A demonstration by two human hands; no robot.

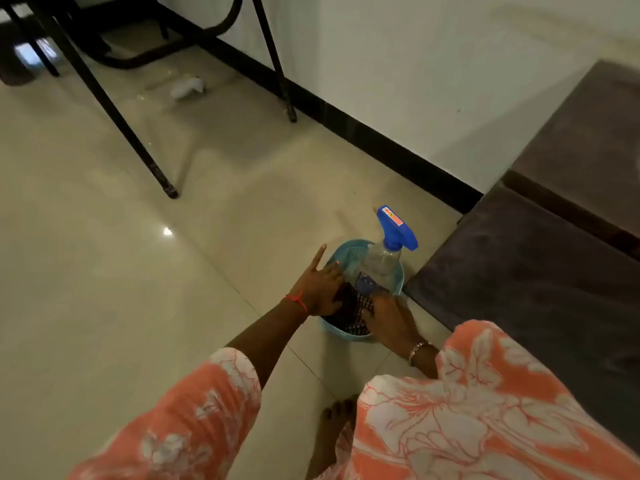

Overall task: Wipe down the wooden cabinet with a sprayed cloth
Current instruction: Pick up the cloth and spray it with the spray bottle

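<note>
Looking down from head height at a glossy cream tiled floor (104, 271), where one person bends over one small round light-blue plastic basket (346, 245). The basket sits on the floor just beside the near corner of one dark brown wooden cabinet (519, 271). The cabinet fills the right side of the view, and its long axis runs away from the person along a white wall.

Inside the basket are two things. One is a clear plastic spray bottle with a blue trigger head (382, 258). It stands nearly upright at the far side of the basket, its long axis vertical and its nozzle pointing away from the person, toward the wall. The other is one dark checked cloth (349, 311), bunched in the near half of the basket and touching the bottle's base.

Two hands reach in. The left hand (320, 287) rests on the cloth's left side with its grip apart, the index finger straight and raised. One red thread (298, 299) circles that wrist. The right hand (391, 318) lies over the cloth's right side with fingers bent down onto it; whether its grip is clamped on the cloth I cannot tell. One metal bracelet (419, 349) circles that wrist.

Both sleeves are orange with white flowers. One bare foot (334, 424) stands on the floor below the basket.
</note>
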